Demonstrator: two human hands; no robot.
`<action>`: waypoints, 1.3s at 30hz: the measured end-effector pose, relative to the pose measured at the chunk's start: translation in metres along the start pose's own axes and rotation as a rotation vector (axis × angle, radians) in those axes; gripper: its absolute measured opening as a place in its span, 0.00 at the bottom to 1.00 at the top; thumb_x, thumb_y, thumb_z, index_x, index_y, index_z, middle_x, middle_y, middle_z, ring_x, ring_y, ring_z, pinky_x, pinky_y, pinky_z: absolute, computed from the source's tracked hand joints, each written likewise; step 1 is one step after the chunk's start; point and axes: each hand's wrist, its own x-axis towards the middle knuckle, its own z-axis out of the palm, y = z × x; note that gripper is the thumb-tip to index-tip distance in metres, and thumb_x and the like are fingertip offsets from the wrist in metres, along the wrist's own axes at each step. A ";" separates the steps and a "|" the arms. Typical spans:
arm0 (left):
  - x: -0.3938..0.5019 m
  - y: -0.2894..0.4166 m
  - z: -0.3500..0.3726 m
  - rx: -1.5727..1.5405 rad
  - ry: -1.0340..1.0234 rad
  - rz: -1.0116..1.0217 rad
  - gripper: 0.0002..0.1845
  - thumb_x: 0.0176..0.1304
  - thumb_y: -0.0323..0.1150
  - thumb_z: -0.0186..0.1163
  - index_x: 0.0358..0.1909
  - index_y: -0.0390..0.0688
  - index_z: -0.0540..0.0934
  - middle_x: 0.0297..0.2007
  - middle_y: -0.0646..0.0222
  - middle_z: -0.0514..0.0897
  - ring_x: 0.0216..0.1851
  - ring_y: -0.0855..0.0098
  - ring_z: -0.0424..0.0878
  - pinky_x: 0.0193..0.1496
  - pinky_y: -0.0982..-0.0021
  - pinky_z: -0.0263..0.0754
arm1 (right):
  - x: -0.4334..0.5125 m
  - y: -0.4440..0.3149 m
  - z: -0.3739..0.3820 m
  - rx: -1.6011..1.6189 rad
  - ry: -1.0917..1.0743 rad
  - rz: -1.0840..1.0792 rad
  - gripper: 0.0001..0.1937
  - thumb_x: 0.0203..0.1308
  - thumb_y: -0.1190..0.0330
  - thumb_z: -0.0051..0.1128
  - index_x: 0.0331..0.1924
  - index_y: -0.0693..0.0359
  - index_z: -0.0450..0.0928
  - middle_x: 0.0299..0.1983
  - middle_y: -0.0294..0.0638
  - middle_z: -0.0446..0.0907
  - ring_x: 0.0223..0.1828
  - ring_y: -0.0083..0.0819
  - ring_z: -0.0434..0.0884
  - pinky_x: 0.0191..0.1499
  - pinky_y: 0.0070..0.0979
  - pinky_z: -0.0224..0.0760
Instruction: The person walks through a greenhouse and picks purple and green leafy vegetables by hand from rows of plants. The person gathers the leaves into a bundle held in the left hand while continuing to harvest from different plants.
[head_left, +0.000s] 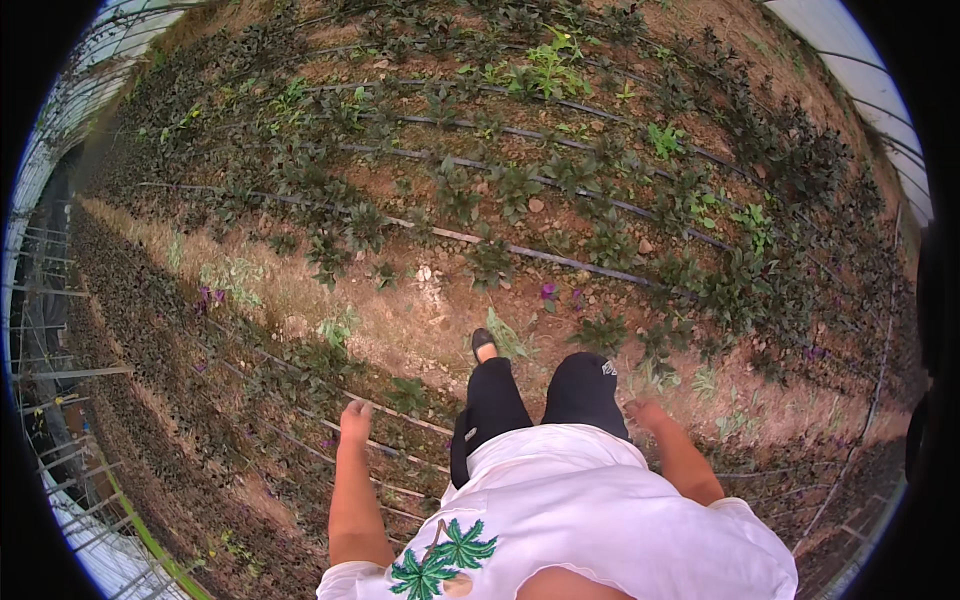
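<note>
My left hand hangs at my side over the planted rows, its fingers bent downward; nothing shows in it, though its palm is hidden. On the other side, my right hand hangs beside my dark trousers, with fingers slightly apart and no object visible in it. Neither hand touches a plant. Below me runs a bare soil path, where one dark shoe shows. Pulled, wilted greens lie just past the shoe. A leafy dark-green plant grows ahead of my right hand.
Drip irrigation lines run along the rows ahead, and more lines lie by my left hand. Light-green weeds stand among the crop. Purple flowers edge the path. Greenhouse plastic curves along the sides.
</note>
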 end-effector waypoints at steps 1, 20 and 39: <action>0.028 0.009 -0.029 0.047 0.035 0.062 0.19 0.60 0.40 0.55 0.45 0.35 0.76 0.39 0.57 0.81 0.40 0.64 0.79 0.44 0.65 0.71 | -0.013 -0.043 0.017 0.051 -0.011 -0.061 0.16 0.57 0.64 0.46 0.46 0.62 0.75 0.33 0.43 0.80 0.29 0.31 0.80 0.31 0.28 0.74; 0.135 0.199 0.002 0.490 -0.248 0.221 0.25 0.55 0.43 0.57 0.50 0.35 0.75 0.47 0.52 0.78 0.50 0.56 0.76 0.51 0.61 0.68 | -0.025 -0.096 0.030 0.556 0.339 0.143 0.12 0.57 0.66 0.49 0.42 0.63 0.76 0.29 0.39 0.79 0.26 0.28 0.79 0.29 0.26 0.72; 0.338 0.594 0.111 0.346 0.023 0.592 0.14 0.56 0.36 0.57 0.40 0.37 0.78 0.34 0.57 0.83 0.37 0.60 0.80 0.43 0.64 0.72 | 0.141 -0.367 -0.223 0.653 0.613 -0.030 0.14 0.56 0.64 0.49 0.44 0.62 0.76 0.33 0.44 0.80 0.34 0.35 0.81 0.40 0.30 0.71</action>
